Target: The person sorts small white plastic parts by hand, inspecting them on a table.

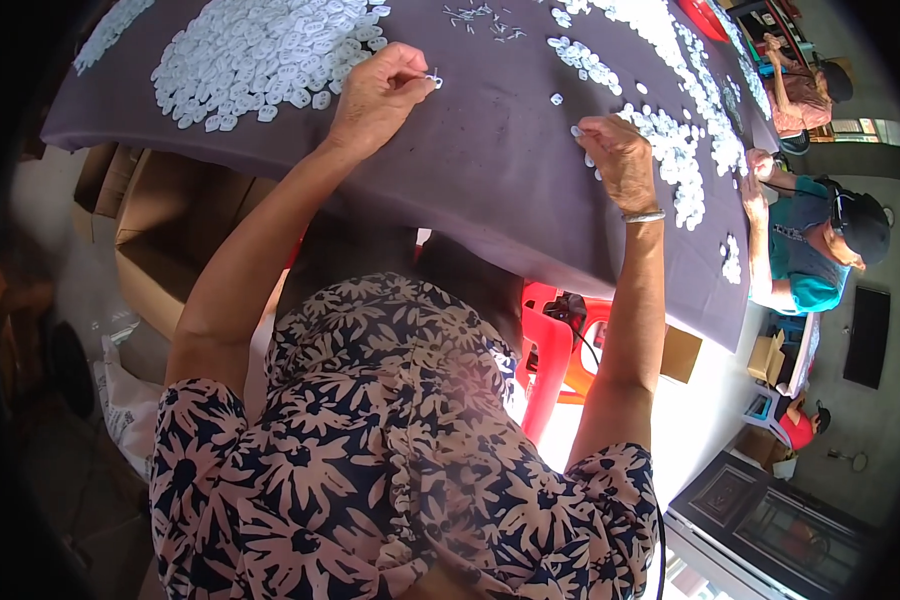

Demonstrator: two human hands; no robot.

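Note:
My left hand (375, 95) is raised over the dark tablecloth (460, 170), thumb and forefinger pinching a small white plastic piece (437, 82). A thin sliver sticks up from that piece, too small to make out. Close by on the left lies a big heap of similar white pieces (260, 60). My right hand (620, 160) is curled at the edge of a looser scatter of small white pieces (675, 150). At its fingertips shows another small white piece (576, 131), seemingly gripped. Thin metal pins (485, 20) lie loose at the far middle.
Cardboard boxes (170, 215) stand under the table's left side. A red plastic stool (545, 350) is beneath the table near my right arm. At the right side, a person in a teal shirt (815, 290) works at the table; another person (800, 100) sits farther up.

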